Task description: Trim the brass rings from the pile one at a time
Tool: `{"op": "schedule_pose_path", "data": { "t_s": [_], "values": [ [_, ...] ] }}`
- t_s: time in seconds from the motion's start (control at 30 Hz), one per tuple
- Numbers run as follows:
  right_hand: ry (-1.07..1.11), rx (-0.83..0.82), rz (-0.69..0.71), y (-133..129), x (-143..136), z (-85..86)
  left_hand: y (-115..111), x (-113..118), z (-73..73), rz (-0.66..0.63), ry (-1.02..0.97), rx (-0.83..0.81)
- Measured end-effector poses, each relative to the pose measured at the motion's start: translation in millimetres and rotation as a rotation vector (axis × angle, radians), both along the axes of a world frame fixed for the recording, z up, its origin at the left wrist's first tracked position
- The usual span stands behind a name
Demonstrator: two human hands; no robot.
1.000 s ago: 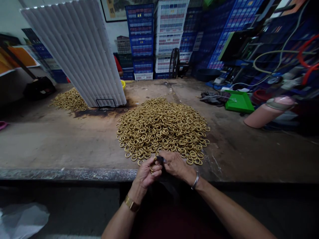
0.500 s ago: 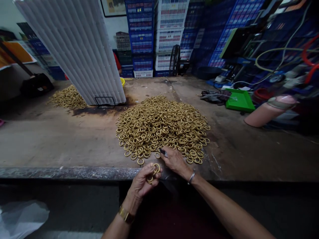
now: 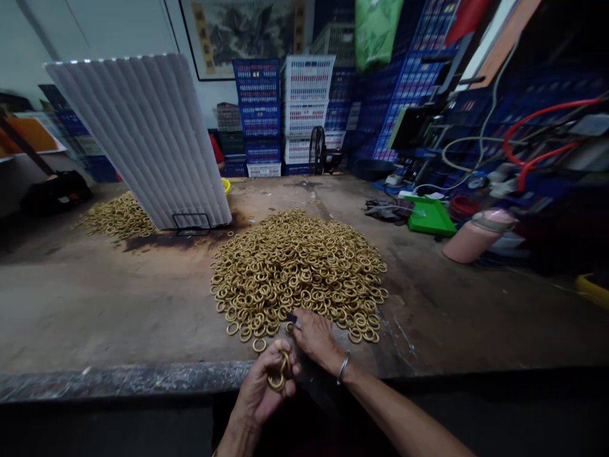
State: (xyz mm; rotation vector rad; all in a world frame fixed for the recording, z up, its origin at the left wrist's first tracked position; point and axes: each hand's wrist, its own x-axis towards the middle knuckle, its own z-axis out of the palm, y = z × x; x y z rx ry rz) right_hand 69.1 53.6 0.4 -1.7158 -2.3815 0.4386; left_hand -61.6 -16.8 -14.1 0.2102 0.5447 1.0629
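Observation:
A wide heap of brass rings (image 3: 299,266) lies on the worktable in front of me. My left hand (image 3: 261,384), palm up at the table's front edge, curls its fingers round a few brass rings (image 3: 276,381). Just to its right, my right hand (image 3: 316,339) reaches to the heap's near edge, its fingers pinched on a small dark tool (image 3: 292,318) whose kind I cannot make out. A single ring (image 3: 289,327) shows right by those fingertips. A metal bangle (image 3: 343,367) circles the right wrist.
A corrugated translucent panel (image 3: 143,139) leans in a black wire stand (image 3: 190,223), with a second ring heap (image 3: 118,216) behind it. To the right are a green tray (image 3: 431,216) and a pink bottle (image 3: 478,236). Stacked crates (image 3: 259,105) and a fan (image 3: 318,149) stand at the back.
My view has tilted upward, so the scene sits lower. The rings in my left hand have turned slightly. My right hand remains at the heap's near edge with the dark tool.

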Motion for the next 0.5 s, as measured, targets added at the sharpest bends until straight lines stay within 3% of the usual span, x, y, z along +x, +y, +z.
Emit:
{"op": "schedule_pose_path", "data": {
  "t_s": [0.13,0.27,0.5],
  "values": [
    [-0.001,0.067,0.004,-1,0,-7.6,4,1,-1.1,0.081,-0.057,-0.108],
    [0.029,0.093,0.03,4,5,-12.1,7,7,-0.1,0.194,0.057,-0.196],
    [0.218,0.216,0.112,0,22,-2.0,12,9,10.4,0.151,0.06,-0.226]
  ]
}}
